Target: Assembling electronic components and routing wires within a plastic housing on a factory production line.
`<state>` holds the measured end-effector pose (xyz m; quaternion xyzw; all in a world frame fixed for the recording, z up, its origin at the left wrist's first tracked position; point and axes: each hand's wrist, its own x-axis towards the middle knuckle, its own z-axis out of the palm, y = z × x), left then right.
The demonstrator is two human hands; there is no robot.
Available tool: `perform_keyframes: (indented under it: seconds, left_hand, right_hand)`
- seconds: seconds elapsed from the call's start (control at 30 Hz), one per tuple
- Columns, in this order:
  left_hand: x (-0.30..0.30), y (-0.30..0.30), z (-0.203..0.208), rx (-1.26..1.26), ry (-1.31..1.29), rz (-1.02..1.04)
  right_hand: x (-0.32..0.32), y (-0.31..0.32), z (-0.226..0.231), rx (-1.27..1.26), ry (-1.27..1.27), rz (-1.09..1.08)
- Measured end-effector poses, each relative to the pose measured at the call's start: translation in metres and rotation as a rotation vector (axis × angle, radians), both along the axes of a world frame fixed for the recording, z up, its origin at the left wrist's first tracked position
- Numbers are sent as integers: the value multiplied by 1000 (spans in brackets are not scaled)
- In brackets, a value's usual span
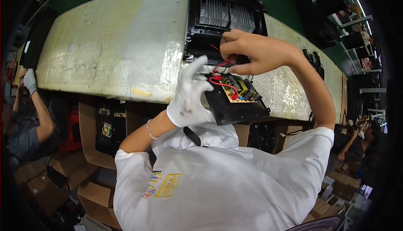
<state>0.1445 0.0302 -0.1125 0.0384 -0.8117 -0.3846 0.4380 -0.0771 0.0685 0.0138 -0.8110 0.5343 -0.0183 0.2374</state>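
Black panel (pixel 224 111) in left grip (pixel 191 96)

Right hand (pixel 258 50) hides part of the red wires (pixel 221 64); its hold I cannot confirm. Left hand (pixel 189 99) covers part of the black panel's (pixel 228 110) edge. Co-worker (pixel 31 130), left, partly cut off. Person (pixel 354 145), far right: handwork too small to tell.

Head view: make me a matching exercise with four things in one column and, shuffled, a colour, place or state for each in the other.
Things:
1. left hand
2. right hand
3. circuit board
4. finned metal part

Descriptions:
A. set on the black panel
B. silver-grey, beyond the hands
C. ungloved
D. in a white glove

Pairs: 1-D, 2-C, 3-A, 4-B
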Motion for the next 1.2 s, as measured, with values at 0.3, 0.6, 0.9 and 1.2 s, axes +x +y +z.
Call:
perform_keyframes:
  seconds: [0.3, 0.6, 0.9, 1.2]
  left_hand:
    - [-38, -56, -5, 0, -293, -378]
    - [-53, -67, 19, 48, -323, -478]
    - [-52, -61, 0, 109, -239, -455]
    - [-48, -62, -6, 187, -180, -426]
  right_hand:
    - [2, 15, -10, -12, -88, -263]
    - [0, 21, -9, -64, -397, -287]
    - [-1, 31, -12, -221, -318, -375]
    - [-2, 36, -10, -220, -206, -466]
